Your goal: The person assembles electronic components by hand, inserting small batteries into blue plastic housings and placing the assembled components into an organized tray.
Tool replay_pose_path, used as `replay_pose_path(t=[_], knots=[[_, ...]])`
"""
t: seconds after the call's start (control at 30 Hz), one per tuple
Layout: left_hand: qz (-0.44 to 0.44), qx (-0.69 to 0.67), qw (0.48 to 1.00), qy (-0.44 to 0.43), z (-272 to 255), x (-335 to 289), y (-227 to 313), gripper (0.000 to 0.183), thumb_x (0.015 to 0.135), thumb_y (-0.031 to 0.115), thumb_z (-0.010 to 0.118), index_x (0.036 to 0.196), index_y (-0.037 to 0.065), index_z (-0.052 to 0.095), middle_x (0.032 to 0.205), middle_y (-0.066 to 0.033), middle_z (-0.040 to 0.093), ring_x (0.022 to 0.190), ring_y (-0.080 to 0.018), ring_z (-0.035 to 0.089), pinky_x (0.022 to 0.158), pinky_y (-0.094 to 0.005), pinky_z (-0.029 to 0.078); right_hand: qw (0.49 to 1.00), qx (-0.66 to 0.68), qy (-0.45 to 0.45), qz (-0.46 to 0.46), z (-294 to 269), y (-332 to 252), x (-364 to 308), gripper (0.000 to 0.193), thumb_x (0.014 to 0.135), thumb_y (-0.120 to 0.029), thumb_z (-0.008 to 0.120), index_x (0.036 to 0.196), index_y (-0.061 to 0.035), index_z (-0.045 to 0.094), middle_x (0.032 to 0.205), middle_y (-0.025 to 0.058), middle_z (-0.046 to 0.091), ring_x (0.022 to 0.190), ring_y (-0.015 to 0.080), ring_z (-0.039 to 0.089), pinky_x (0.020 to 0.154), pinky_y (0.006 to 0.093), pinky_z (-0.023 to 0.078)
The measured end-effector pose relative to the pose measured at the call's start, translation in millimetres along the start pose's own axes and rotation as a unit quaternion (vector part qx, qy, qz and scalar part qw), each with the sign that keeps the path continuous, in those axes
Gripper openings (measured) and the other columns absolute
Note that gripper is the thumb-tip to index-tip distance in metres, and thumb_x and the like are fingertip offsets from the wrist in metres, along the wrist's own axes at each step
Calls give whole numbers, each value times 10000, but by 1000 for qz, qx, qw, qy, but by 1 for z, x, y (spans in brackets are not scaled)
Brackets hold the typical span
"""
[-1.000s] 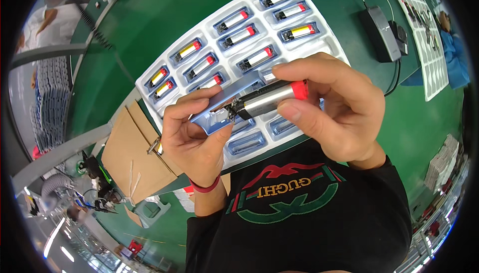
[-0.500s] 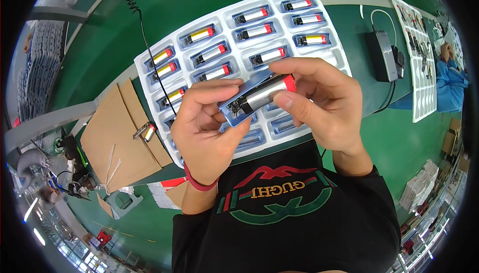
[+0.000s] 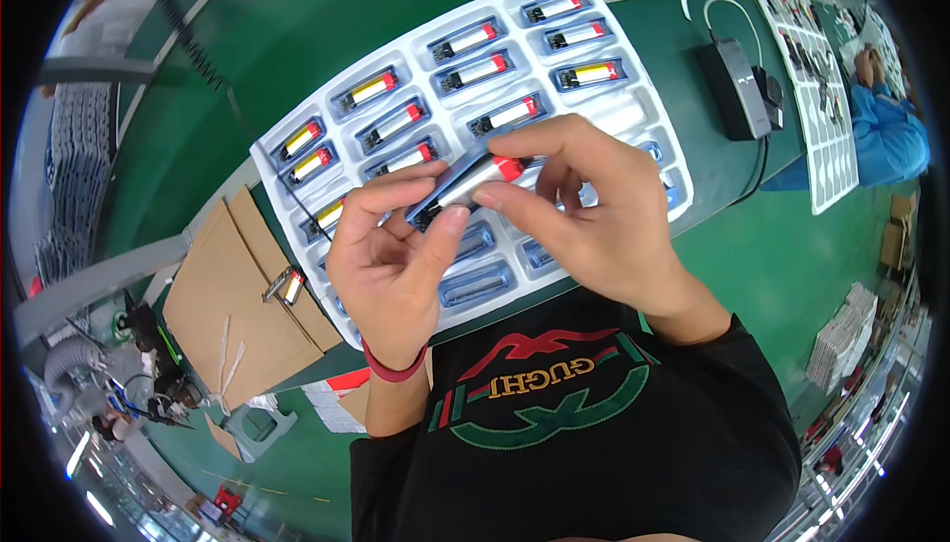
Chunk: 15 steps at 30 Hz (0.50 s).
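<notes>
Between my hands, above the white tray [image 3: 619,118], is a translucent blue plastic case [image 3: 447,189] holding a silver cylindrical battery cell [image 3: 507,168] with a red end. The cell lies tilted in the case, red end toward the right. My left hand [image 3: 389,270] pinches the case's left end, its thumb over the dark wired end of the cell. My right hand [image 3: 609,215] is closed at the red end, its thumb pressed on the cell and its index finger bent over the top. Similar cells [image 3: 478,69] in blue cases fill several tray pockets; nearer pockets hold blue cases [image 3: 477,285] without visible cells.
Brown cardboard [image 3: 237,290] with a loose cell [image 3: 295,288] lies at the left. A black adapter box [image 3: 734,92] stands right of the tray. Farther right are another white tray [image 3: 826,146] and a person in a blue sleeve [image 3: 886,141]. A coiled black cord [image 3: 188,37] hangs at upper left.
Both hands have moved slightly left with the case and cell. My left thumb has come up over the cell's wired end. The whole view has shifted a little.
</notes>
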<state>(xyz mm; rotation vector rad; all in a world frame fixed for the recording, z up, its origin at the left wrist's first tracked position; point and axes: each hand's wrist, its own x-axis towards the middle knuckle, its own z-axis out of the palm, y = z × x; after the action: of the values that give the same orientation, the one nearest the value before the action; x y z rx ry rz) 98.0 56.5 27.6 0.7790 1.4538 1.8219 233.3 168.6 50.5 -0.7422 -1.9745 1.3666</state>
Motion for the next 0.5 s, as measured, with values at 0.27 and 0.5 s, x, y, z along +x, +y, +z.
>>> replay_pose_path(t=[0.27,0.5], knots=[[24,-32,999,31,5,4,-10,231,782,-129,644,950,-25,525,1107,-254,597,906,-180,646,724,-211,529,994,-49,99,-26,4,8,2,363,681,-104,825,952,-51,590,957,60,554,521,79,492,451,215,389],[37,-44,998,5,5,5,-11,239,776,-136,635,947,-21,516,1113,-273,588,923,-208,644,802,-261,535,998,37,7,52,-3,12,4,362,739,-105,770,1054,-13,619,869,76,648,586,113,590,493,231,452]])
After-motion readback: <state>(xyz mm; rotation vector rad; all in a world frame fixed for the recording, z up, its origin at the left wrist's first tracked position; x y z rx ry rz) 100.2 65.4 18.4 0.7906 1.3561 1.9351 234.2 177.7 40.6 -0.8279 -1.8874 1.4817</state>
